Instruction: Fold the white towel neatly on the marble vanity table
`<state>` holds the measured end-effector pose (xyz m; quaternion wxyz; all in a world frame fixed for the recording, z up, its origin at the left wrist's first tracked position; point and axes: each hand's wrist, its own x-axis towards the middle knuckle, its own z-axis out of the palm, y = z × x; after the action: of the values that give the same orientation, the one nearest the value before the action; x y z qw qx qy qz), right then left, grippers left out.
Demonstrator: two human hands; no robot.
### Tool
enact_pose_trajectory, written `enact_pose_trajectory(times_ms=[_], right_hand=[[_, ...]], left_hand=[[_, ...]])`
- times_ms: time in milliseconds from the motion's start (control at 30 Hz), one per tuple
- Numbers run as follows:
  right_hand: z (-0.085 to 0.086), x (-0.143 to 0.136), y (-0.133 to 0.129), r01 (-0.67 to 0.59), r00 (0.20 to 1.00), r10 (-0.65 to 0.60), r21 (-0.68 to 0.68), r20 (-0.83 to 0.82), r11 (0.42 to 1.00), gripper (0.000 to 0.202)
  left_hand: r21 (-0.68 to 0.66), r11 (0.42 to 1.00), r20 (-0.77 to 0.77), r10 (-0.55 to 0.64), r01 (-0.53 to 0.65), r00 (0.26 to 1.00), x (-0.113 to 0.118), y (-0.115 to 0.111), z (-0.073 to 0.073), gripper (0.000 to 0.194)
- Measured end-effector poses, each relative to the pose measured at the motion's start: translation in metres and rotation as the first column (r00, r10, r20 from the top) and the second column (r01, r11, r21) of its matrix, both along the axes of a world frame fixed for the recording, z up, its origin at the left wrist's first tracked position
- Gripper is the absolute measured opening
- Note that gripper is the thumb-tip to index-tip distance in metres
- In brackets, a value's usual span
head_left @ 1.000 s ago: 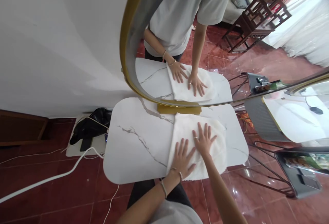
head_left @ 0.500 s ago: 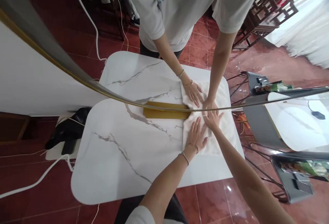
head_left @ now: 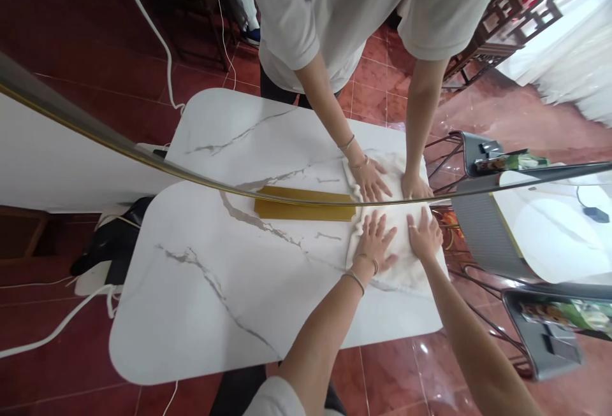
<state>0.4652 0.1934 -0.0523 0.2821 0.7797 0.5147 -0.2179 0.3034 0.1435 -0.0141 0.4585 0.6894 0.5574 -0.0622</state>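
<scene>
A white, soft-looking cloth [head_left: 399, 263] lies on the marbled white tabletop [head_left: 239, 301] at its right end, its left edge rumpled. My left hand [head_left: 375, 243] presses flat on the cloth near that edge, fingers spread, with bracelets at the wrist. Farther right, my right hand [head_left: 424, 236] rests on the cloth with its fingers apart. Neither hand grips anything. Just left of the cloth, a flat gold-coloured strip [head_left: 306, 211] lies against the lower edge of a large mirror. Both hands and the cloth appear again in the reflection.
The mirror's thin gold rim [head_left: 220, 192] curves across the table's back edge. A bag-like black thing [head_left: 108, 244] and a white cable [head_left: 57, 341] are at the left. To the right stand a grey chair [head_left: 540, 333] and a small white-topped table [head_left: 564, 231].
My right hand has slid to the right, away from my left hand. The cloth's left edge has become more rumpled. The view has shifted slightly.
</scene>
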Motion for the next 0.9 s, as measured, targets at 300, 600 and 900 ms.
enact_pose_trajectory(times_ms=[300,600,900], right_hand=[[0.123,-0.021,-0.136,-0.052,0.998,0.051,-0.012,-0.036,0.999,0.075],[0.098,-0.120,-0.108,0.000,0.986,0.016,0.092,-0.166,0.996,0.073],[0.065,-0.220,-0.075,-0.165,0.852,0.275,0.270,-0.446,0.949,0.062]], left_hand=[[0.006,1.000,0.120,0.009,-0.010,0.993,-0.038,-0.093,0.105,0.074],[-0.034,0.982,0.043,0.187,-0.185,0.981,-0.118,-0.075,0.093,0.063],[0.031,0.978,-0.175,0.210,-0.207,0.962,-0.176,-0.069,0.088,0.060]])
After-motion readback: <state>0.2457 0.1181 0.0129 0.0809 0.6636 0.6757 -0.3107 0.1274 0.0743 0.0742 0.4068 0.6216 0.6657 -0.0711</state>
